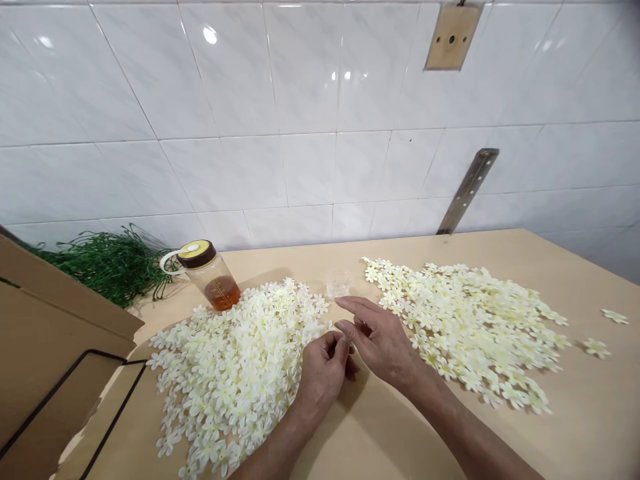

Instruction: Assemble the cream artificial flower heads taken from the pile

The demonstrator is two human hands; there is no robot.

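Two heaps of small cream-white fabric flowers lie on a tan table (380, 427): a left heap (235, 373) and a right heap (470, 320). My left hand (323, 373) rests at the right edge of the left heap, its fingers curled and pinched on something I cannot make out. My right hand (375, 333) sits just right of it, between the heaps, with the index finger stretched out and the thumb and other fingers bent toward the left hand's fingertips. The fingertips of both hands nearly touch.
A clear bottle (213, 277) with amber liquid and a yellow-brown lid stands behind the left heap. A small clear cup (339, 287) sits between the heaps. Green wire stems (110, 263) lie at back left. Cardboard (55, 347) covers the left. Stray flowers (597, 347) lie far right.
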